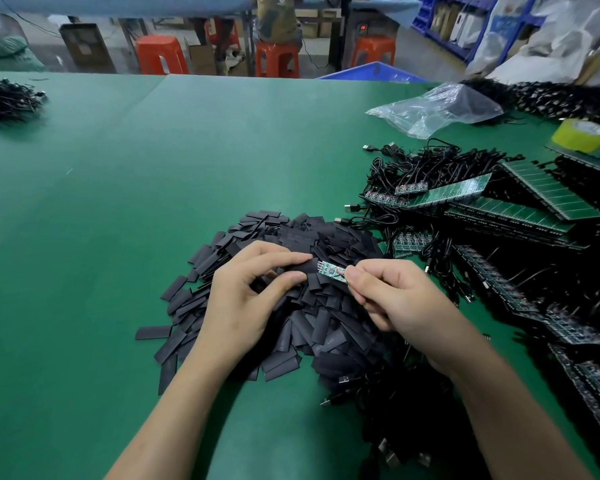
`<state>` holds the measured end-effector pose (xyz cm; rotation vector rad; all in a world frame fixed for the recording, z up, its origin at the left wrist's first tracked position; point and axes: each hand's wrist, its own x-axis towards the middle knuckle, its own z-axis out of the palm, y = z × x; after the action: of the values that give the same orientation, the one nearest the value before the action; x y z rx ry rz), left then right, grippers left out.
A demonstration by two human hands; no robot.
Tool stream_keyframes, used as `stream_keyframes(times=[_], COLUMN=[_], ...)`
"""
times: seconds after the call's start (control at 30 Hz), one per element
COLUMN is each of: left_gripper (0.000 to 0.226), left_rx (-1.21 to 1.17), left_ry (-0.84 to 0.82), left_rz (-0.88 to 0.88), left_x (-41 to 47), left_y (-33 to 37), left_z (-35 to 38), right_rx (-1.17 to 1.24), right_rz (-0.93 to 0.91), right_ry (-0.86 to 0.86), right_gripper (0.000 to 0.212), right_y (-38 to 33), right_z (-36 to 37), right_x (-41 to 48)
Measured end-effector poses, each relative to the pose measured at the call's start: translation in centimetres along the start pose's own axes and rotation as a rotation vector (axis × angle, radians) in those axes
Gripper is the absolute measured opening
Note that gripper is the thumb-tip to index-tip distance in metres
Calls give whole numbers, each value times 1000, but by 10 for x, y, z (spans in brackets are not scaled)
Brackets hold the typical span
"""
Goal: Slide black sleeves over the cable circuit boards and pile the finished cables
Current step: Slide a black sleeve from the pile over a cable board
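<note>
A heap of flat black sleeves lies on the green table in front of me. Above it, my left hand pinches one black sleeve between thumb and forefinger. My right hand pinches the wired end of a small green circuit board. The board's free end meets the sleeve's mouth. Its black cable runs down under my right hand. Cables with bare boards are piled at the right. A pile of black cables sits at the far left.
Green board panels are stacked at the right. A clear plastic bag and a yellow tape roll lie behind them. More black cables spread under my right forearm. A blue bin stands past the table's far edge.
</note>
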<state>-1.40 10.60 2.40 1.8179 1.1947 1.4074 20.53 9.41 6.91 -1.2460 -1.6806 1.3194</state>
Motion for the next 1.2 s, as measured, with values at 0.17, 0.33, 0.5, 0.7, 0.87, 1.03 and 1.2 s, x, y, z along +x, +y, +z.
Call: stream_keyframes(times=[0.17, 0.33, 0.5, 0.7, 0.87, 1.03, 1.2], left_gripper=[23, 22, 21, 21, 21, 21, 20], left_rx=[145, 270, 324, 283, 251, 216, 170], left_ry=[-21, -49, -115, -166, -195, -221, -213], left_rz=[61, 162, 217, 153, 100, 87, 92], left_x=[-1, 0, 0, -1, 1, 1, 0], left_y=[-1, -1, -3, -5, -4, -2, 1], left_z=[-2, -7, -10, -9, -9, -7, -4], right_rx=[-162, -158, -5, 18, -12, 16, -39], right_rz=[-5, 79, 151, 150, 128, 141, 121], right_ry=[30, -39, -94, -125, -128, -133, -155], right_gripper=[47, 47, 47, 46, 46, 45, 42], right_y=[3, 3, 2, 6, 9, 9, 9], right_z=[-3, -5, -9, -9, -8, -8, -3], right_x=[1, 4, 5, 7, 9, 9, 11])
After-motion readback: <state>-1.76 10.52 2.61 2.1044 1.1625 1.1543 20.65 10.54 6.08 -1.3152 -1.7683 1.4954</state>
